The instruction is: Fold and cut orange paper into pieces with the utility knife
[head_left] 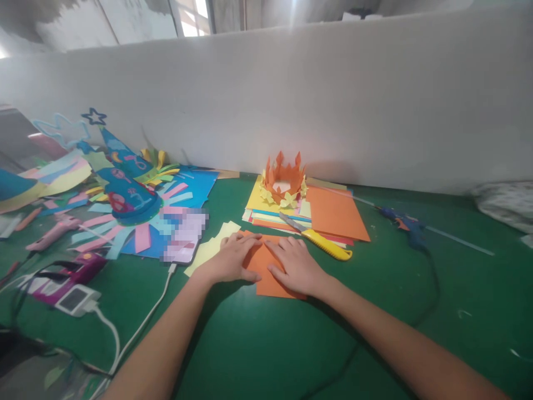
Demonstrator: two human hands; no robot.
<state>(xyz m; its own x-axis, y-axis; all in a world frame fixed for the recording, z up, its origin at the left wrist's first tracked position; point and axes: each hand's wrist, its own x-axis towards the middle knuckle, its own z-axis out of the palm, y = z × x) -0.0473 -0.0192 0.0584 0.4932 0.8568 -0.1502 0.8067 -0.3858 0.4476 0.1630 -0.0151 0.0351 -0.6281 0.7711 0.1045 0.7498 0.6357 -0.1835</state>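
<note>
An orange sheet of paper [275, 284] lies on the green table in front of me. My left hand [233, 256] rests on its left part, fingers stretched toward the far edge and thumb pointing inward. Opposite it, my right hand [295, 265] lies on the right part, fingers extended and the thumb apart. Both palms face down, and the hands cover much of the sheet. Pale yellow paper pieces [204, 253] lie beside my left hand. Just beyond my right hand is a yellow-handled utility knife [327, 244], its blade over the paper stack.
An orange paper crown with yellow flowers [284, 178] stands on stacked coloured paper [339, 214]. To the right lies a blue glue gun [406, 225] with its cord. At left are paper cone hats [127, 194], a phone [183, 239], a pink glue gun [54, 233] and a power strip [69, 283].
</note>
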